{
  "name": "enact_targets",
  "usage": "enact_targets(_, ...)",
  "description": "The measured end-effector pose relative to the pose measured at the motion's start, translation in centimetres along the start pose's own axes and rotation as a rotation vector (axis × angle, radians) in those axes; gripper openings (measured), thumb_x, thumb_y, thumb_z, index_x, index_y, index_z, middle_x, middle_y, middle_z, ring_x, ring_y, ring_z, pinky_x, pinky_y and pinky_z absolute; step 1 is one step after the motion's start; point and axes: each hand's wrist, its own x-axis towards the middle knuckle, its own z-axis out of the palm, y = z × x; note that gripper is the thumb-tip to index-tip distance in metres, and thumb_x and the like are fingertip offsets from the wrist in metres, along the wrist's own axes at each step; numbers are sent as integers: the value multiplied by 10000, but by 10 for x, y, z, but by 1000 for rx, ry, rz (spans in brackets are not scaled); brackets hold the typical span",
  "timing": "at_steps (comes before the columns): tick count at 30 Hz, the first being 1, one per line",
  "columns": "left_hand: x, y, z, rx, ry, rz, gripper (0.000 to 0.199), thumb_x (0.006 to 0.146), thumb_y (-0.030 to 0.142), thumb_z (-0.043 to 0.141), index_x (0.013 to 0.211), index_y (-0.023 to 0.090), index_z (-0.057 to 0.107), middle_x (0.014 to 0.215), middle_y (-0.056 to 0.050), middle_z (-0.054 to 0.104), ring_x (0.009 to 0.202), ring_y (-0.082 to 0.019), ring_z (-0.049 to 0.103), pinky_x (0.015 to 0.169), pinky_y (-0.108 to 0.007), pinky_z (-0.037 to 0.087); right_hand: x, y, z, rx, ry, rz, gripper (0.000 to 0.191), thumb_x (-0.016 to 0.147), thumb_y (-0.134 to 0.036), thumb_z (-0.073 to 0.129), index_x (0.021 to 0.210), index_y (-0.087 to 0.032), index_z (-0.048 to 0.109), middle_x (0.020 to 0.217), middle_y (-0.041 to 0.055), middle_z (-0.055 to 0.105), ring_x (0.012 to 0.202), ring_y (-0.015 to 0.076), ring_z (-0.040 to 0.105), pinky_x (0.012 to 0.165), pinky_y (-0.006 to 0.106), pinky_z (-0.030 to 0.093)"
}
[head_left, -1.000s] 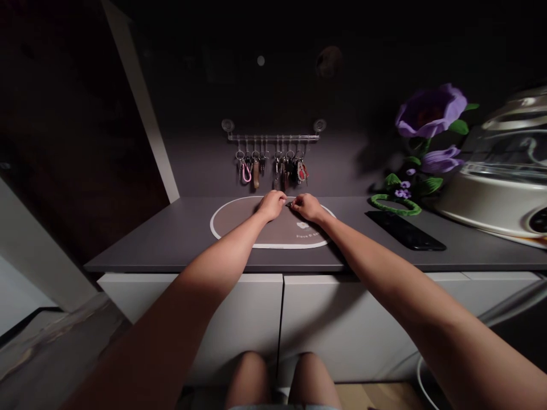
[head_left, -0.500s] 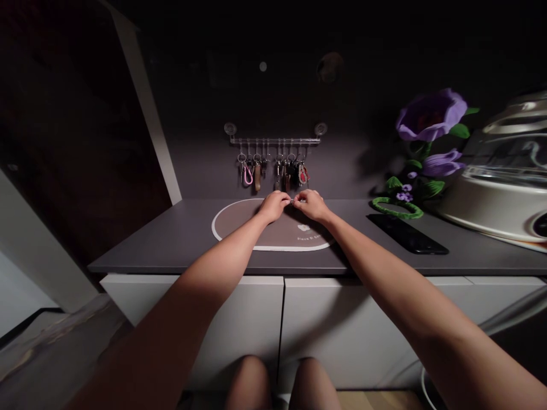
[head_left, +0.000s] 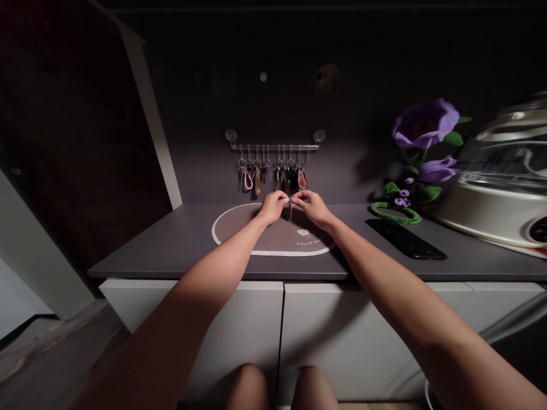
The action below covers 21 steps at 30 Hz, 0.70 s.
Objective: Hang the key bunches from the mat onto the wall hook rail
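Observation:
Over the back of the oval mat [head_left: 239,239], my left hand [head_left: 273,206] and my right hand [head_left: 311,207] meet almost fingertip to fingertip. Both are closed in a pinch at the top of a small, thin key [head_left: 290,213], which hangs down between them. Its upper end is hidden by my fingers, and its finer detail is too small to make out. Just behind my hands, several bunches of keys [head_left: 257,181] hang from a clear hook rack [head_left: 276,147] on the dark wall, some with pink, brown or red fobs.
On the grey counter [head_left: 171,245], a black phone [head_left: 405,238] lies to the right, beside purple artificial flowers [head_left: 427,125] with a green ring base. A cream appliance with a clear top [head_left: 491,199] stands at the far right. White cabinet doors [head_left: 239,324] are below.
The thin key now shows hanging below my fingertips, where only a small bit showed before. My hands keep nearly the same place; the whole view has shifted slightly.

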Motion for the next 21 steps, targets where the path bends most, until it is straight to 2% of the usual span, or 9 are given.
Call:
enact_targets(6, 1, -2, 6, -256, 68, -121, 87, 757, 189, 510, 754, 126, 570, 714, -7, 591, 662, -92, 517, 651, -216, 417, -2, -1, 3, 209, 0, 77, 237, 676, -365, 596, 755, -146, 558, 739, 8, 593, 683, 96, 513, 711, 232, 407)
enact_targets(12, 0, 2, 7, -425, 42, -221, 108, 770, 220, 511, 798, 131, 565, 707, -10, 588, 633, -89, 512, 582, -207, 409, -1, 1, 4, 358, 12, 50, 247, 647, -367, 620, 740, -148, 552, 726, -2, 578, 681, 93, 513, 736, 242, 407)
enact_targets(17, -2, 5, 6, -492, 45, -211, 131, 744, 242, 549, 798, 124, 570, 692, -8, 580, 617, -85, 501, 547, -195, 386, 0, 3, 4, 427, 30, 44, 262, 622, -369, 650, 723, -151, 546, 709, -16, 560, 677, 90, 500, 735, 246, 402)
enact_targets(21, -2, 10, 4, -487, 76, -117, 154, 721, 261, 573, 777, 118, 582, 701, -14, 595, 635, -94, 513, 611, -220, 407, 1, 2, 3, 503, 27, 31, 282, 611, -390, 663, 713, -162, 531, 684, -25, 541, 665, 89, 484, 719, 252, 404)
